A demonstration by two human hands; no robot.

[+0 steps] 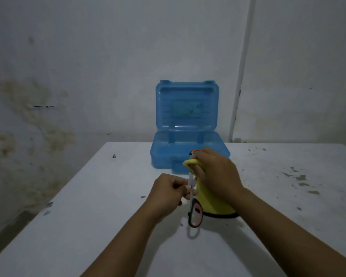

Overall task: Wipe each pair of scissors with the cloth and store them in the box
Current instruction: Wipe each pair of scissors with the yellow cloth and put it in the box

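While left hand (168, 189) pinches scissors (192, 198), right hand (214, 170) grips cloth (214, 202)

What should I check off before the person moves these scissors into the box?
1. Box open, lid up: ok.
2. Left hand has a firm grip on the scissors: ok, fingers pinch them near the middle.
3. Right hand holds the cloth around the blades: ok.
4. Blades wiped clean: cannot tell, the cloth hides them.
5. Room in the box: cannot tell, its inside is hidden by its front wall and the hands.
6. Path over the table to the box free: ok.
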